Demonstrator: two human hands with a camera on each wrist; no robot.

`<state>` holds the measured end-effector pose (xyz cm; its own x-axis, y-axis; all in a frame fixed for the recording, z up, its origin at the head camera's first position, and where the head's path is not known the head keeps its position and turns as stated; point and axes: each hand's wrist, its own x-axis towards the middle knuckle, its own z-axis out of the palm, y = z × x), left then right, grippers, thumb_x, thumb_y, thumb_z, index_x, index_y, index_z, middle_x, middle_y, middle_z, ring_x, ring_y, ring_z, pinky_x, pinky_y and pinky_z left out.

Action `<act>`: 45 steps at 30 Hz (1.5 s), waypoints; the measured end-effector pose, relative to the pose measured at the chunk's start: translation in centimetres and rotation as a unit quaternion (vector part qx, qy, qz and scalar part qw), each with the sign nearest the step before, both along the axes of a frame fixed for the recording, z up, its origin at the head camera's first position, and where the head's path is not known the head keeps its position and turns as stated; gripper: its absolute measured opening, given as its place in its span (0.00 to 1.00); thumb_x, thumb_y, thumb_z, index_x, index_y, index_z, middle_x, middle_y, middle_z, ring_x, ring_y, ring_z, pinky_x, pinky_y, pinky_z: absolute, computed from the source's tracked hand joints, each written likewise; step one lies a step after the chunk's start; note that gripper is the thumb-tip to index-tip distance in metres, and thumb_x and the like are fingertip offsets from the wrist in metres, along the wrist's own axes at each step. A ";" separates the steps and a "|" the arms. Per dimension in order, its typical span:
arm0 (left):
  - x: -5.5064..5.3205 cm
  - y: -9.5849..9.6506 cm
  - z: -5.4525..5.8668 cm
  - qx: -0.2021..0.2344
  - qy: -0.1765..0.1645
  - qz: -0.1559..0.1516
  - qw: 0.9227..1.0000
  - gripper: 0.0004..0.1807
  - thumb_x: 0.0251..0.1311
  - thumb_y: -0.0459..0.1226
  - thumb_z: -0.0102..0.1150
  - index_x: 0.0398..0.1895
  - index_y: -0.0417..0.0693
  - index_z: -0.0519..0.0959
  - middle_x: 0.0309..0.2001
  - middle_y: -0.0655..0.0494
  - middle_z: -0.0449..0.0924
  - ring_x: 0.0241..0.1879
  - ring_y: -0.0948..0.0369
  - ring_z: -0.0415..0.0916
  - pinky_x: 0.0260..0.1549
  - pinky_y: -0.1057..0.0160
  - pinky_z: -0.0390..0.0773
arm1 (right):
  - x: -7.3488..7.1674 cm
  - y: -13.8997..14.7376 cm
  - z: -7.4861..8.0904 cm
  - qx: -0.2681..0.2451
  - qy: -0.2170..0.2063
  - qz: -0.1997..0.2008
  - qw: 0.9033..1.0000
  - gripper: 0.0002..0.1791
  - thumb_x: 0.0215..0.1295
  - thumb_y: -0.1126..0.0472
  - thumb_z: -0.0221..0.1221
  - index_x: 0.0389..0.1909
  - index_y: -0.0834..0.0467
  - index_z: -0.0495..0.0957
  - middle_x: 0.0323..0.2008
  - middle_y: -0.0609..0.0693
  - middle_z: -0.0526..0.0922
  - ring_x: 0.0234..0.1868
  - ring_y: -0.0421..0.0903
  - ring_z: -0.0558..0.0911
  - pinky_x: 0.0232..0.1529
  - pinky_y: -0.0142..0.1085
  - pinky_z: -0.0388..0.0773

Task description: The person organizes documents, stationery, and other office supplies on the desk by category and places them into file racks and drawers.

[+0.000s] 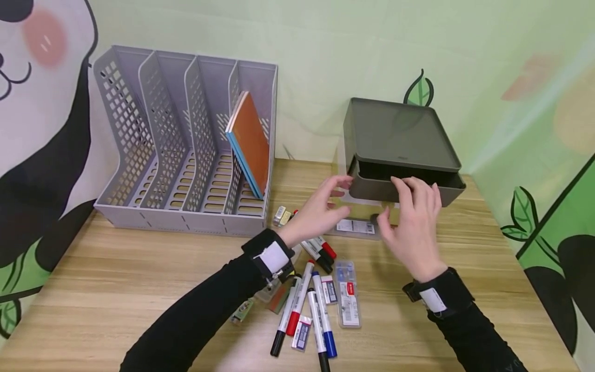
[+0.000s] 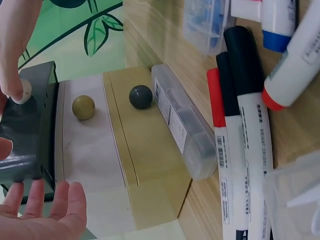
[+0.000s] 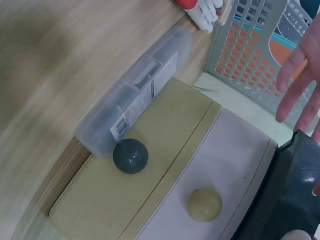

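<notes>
A small drawer cabinet (image 1: 402, 132) with a dark top stands at the back right, its dark top drawer (image 1: 372, 190) pulled partway out. My right hand (image 1: 415, 227) has its fingers over the drawer's front rim and its thumb below, by the white knob (image 2: 25, 93). Spread at the drawer's left front corner is my left hand (image 1: 321, 206), fingertips close by its side. Beneath, the left wrist view shows a pale drawer (image 2: 92, 165) with a yellowish knob (image 2: 83, 107) and a yellow drawer (image 2: 155, 175) with a dark knob (image 2: 141, 97).
A clear plastic case (image 2: 179, 117) lies along the cabinet's foot. Several markers (image 1: 302, 297), erasers (image 1: 302, 333) and a second clear case (image 1: 348, 305) are scattered in front. At the left stands a grey file rack (image 1: 181, 222) with an orange-covered book (image 1: 253, 144) in its right slot.
</notes>
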<state>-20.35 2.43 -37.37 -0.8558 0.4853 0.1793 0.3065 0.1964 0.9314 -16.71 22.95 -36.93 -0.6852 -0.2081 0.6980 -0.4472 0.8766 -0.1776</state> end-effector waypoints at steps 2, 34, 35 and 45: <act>0.1 0.0 0.1 0.000 0.008 -0.001 1.000 0.30 0.57 0.32 0.53 0.64 0.53 0.61 0.59 0.52 0.67 0.60 0.51 0.67 0.57 0.51 0.70 | 0.3 -0.1 -0.2 -0.008 0.003 0.000 1.000 0.29 0.52 0.63 0.53 0.59 0.62 0.66 0.51 0.64 0.66 0.57 0.59 0.62 0.68 0.59 0.41; 1.3 0.0 0.4 -0.023 0.043 -0.035 0.998 0.13 0.57 0.28 0.50 0.46 0.44 0.69 0.43 0.52 0.74 0.43 0.60 0.73 0.45 0.65 0.77 | 2.1 -0.4 -0.7 -0.050 0.069 -0.011 0.996 0.21 0.52 0.60 0.49 0.48 0.63 0.73 0.37 0.63 0.67 0.43 0.62 0.61 0.47 0.57 0.47; 1.3 -0.1 0.4 -0.028 0.046 -0.039 0.998 0.13 0.58 0.29 0.50 0.46 0.45 0.69 0.43 0.52 0.74 0.43 0.60 0.73 0.45 0.65 0.77 | 2.1 -0.4 -0.7 -0.050 0.070 -0.008 0.996 0.21 0.52 0.60 0.49 0.48 0.63 0.73 0.38 0.63 0.68 0.44 0.62 0.61 0.47 0.56 0.48; 2.7 -3.4 -0.5 -0.328 0.181 0.073 0.924 0.18 0.59 0.40 0.56 0.53 0.52 0.71 0.47 0.57 0.77 0.28 0.63 0.74 0.19 0.69 0.70 | 2.7 -1.8 0.2 -0.019 0.099 0.170 0.980 0.13 0.54 0.65 0.48 0.35 0.66 0.77 0.36 0.61 0.75 0.39 0.55 0.71 0.41 0.41 0.67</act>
